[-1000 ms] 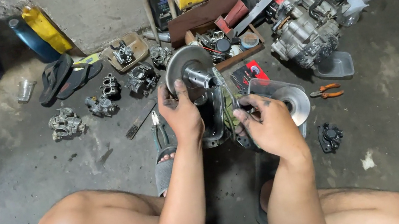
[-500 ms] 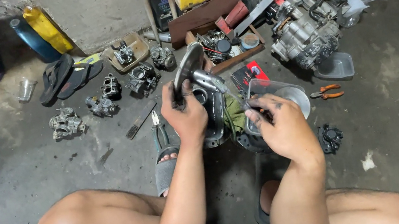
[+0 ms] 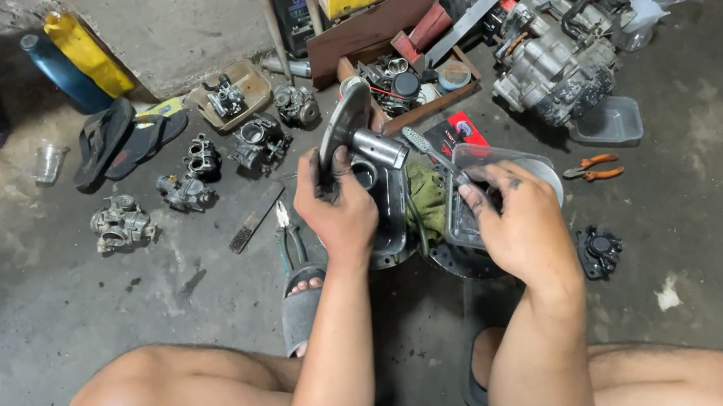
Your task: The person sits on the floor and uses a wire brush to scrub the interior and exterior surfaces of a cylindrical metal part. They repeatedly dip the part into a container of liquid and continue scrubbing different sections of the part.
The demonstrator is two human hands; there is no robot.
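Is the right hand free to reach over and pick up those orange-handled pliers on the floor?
Probably not as it stands: the right hand is gripping a clear plastic container. The orange-handled pliers lie just to its right on bare floor, nothing between, so once emptied it likely could.

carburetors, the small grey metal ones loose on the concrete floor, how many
6: one far left, two side by side, one centre, one right of it, one in the tan tray. More may hide in the clutter.
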